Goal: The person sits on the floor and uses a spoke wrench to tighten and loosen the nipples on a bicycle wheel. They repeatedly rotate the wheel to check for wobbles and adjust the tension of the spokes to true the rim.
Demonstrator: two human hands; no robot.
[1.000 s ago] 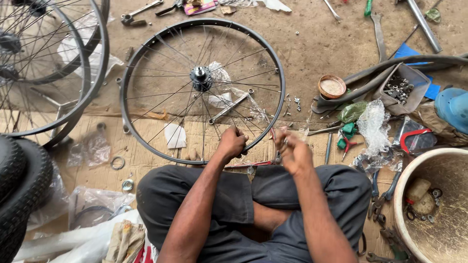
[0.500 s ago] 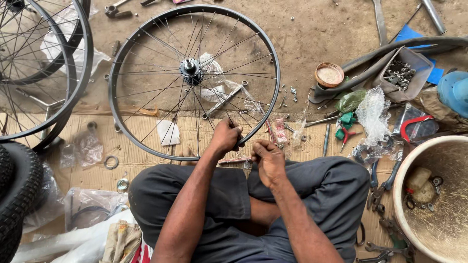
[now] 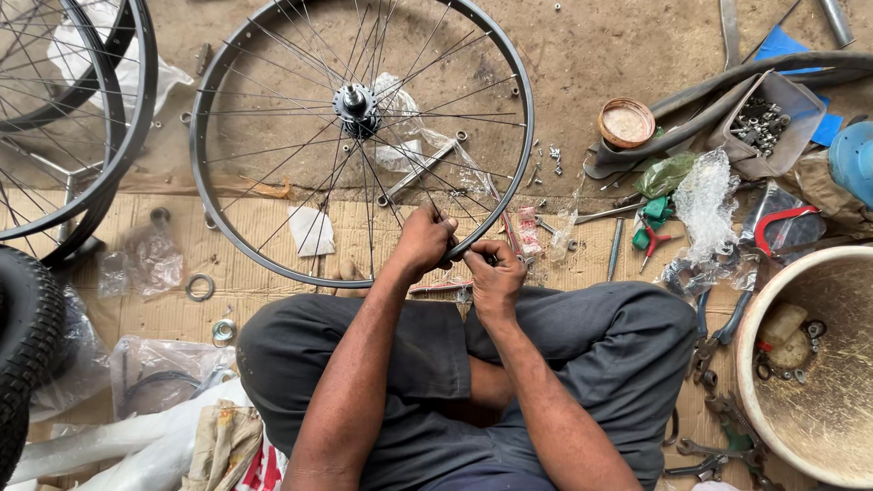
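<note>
Spoked wheel [image 3: 273, 173] lies flat on the floor ahead of the knees, spokes already laced to the hub [image 3: 355, 102], so the work looks well along, near rim remaining. Left hand [image 3: 423, 241] curls shut over that rim; right hand [image 3: 494, 277] beside it pinches something too small to identify.

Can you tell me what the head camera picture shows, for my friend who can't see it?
A person sits cross-legged on cardboard, left hand and right hand both gripping the near rim of a spoked bicycle wheel. Scattered tools, a box of bolts and a big round tub lie to the right.
</note>
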